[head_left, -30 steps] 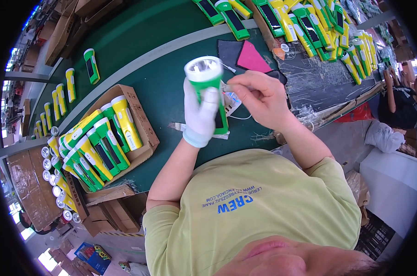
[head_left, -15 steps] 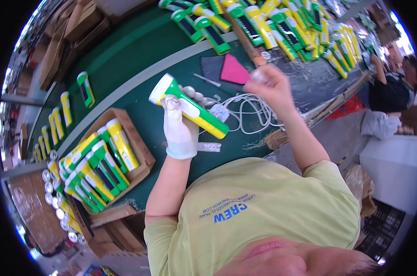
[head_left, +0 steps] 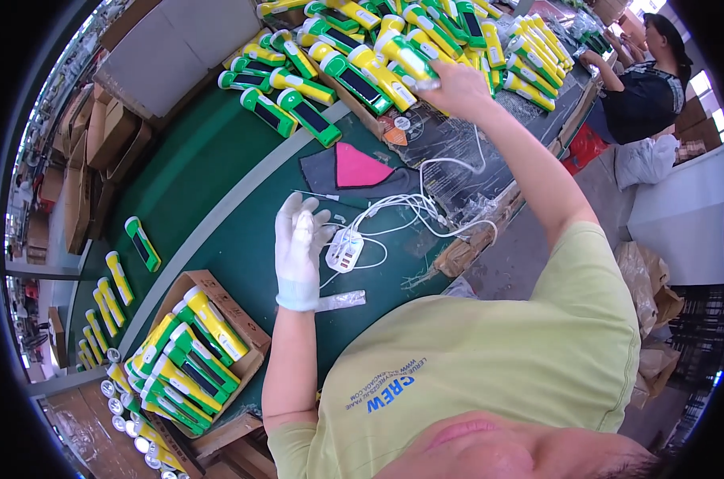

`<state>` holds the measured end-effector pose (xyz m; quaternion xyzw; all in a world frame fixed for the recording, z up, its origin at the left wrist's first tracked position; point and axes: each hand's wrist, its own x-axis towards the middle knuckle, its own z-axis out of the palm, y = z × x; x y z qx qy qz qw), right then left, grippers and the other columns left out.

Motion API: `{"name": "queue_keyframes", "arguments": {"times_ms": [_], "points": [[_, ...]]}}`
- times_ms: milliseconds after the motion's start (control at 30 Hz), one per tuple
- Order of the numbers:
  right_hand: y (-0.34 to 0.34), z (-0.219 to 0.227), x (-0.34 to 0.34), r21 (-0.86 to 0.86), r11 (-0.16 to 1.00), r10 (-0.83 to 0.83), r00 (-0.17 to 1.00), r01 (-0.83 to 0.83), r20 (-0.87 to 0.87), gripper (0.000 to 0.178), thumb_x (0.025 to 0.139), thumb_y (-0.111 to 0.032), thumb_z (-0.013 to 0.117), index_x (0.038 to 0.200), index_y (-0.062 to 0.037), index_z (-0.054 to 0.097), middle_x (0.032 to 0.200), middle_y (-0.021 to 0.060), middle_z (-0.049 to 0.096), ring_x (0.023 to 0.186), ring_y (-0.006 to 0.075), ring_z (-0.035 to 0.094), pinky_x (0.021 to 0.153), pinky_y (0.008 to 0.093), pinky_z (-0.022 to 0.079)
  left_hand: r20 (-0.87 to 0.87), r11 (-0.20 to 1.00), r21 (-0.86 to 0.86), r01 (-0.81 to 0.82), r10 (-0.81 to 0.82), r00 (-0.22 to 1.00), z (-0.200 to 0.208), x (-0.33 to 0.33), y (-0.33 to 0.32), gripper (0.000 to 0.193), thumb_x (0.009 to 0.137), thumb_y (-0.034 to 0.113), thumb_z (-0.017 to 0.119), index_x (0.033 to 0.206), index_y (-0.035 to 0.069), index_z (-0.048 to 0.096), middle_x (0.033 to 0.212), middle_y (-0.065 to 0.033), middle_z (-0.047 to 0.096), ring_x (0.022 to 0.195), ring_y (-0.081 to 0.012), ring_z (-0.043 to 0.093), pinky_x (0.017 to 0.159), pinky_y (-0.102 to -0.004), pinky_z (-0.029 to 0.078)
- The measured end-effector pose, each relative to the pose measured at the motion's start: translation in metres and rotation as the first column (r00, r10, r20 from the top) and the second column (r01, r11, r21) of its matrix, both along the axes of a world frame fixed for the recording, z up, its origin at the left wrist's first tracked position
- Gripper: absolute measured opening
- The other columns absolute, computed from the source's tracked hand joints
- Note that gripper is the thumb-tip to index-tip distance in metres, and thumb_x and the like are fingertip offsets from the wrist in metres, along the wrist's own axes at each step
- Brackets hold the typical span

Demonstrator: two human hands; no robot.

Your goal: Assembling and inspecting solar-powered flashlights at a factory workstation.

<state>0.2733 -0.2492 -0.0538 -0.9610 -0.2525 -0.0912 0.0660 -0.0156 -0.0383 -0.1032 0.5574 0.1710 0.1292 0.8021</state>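
At the near edge of the flashlight pile, my right hand (head_left: pixel 460 89) is closed round the end of a yellow and white flashlight (head_left: pixel 406 57). My left hand (head_left: pixel 300 243), in a white glove, is raised over the green table with its fingers loosely bent and apart, holding nothing. Beside it lies a white multi-port charger (head_left: pixel 344 251), with several white cables (head_left: pixel 414 203) looping off to the right. A thin white-tipped stick (head_left: pixel 318 195) lies just past my left fingertips, near a pink and dark grey cloth (head_left: pixel 360 166).
A cardboard box (head_left: pixel 254 351) of green and yellow flashlights stands at the left. More flashlights (head_left: pixel 116 278) stand in a row on the green belt (head_left: pixel 210 152). The big pile (head_left: pixel 354 84) covers the far side. A co-worker (head_left: pixel 645 80) sits at the far right.
The flashlight has left my left hand, which now has nothing in it. My right hand has moved away to the pile and grips a flashlight there. The view has shifted.
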Motion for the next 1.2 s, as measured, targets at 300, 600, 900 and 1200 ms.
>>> {"name": "queue_keyframes", "arguments": {"times_ms": [300,600,900,1200], "points": [[-0.025,-0.054,0.015,0.028,0.998,-0.063,0.997,0.061,0.053,0.042,0.082,-0.041,0.065,0.106,-0.0073,0.062,0.106,0.0122,0.065,0.092,0.032,0.067,0.079,0.0457,0.053,-0.228,0.997,0.035,-0.073,0.079,0.97,-0.036,0.078,0.061,0.064,0.092,0.038,0.061,0.139,0.001,0.04,0.128,-0.0135,0.054,0.11,-0.0223,0.057,0.09,-0.0357,0.046],[0.017,-0.046,0.024,0.051,0.997,-0.054,0.998,0.056,-0.044,0.046,0.083,-0.045,0.062,0.107,-0.0057,0.062,0.104,0.0125,0.066,0.095,0.0309,0.066,0.082,0.0416,0.052,-0.241,0.169,0.966,0.196,0.311,0.919,-0.052,0.181,0.023,0.055,0.078,0.045,0.067,0.128,0.027,0.055,0.145,-0.0224,0.036,0.112,-0.042,0.057,0.094,-0.0453,0.048],[-0.044,-0.031,-0.038,0.662,0.742,0.301,0.831,0.105,-0.468,0.038,0.075,-0.021,0.079,0.106,-0.0023,0.066,0.085,0.0022,0.065,0.078,0.0112,0.062,0.07,0.0251,0.048,-0.293,0.798,0.602,0.029,0.187,0.938,-0.048,0.141,0.081,0.048,0.083,0.025,0.055,0.127,0.006,0.05,0.108,-0.0126,0.064,0.088,-0.0208,0.063,0.074,-0.0345,0.05],[0.007,-0.034,-0.109,0.816,0.518,0.623,0.54,0.257,-0.566,0.025,0.089,-0.011,0.067,0.07,-0.0098,0.052,0.065,-0.0085,0.046,0.058,0.0001,0.041,0.052,0.0184,0.032,0.036,0.54,-0.837,0.09,-0.111,0.993,-0.032,-0.007,0.076,0.05,0.089,0.036,0.038,0.125,0.004,0.051,0.093,-0.0228,0.058,0.065,-0.024,0.054,0.048,-0.0297,0.041]]}}
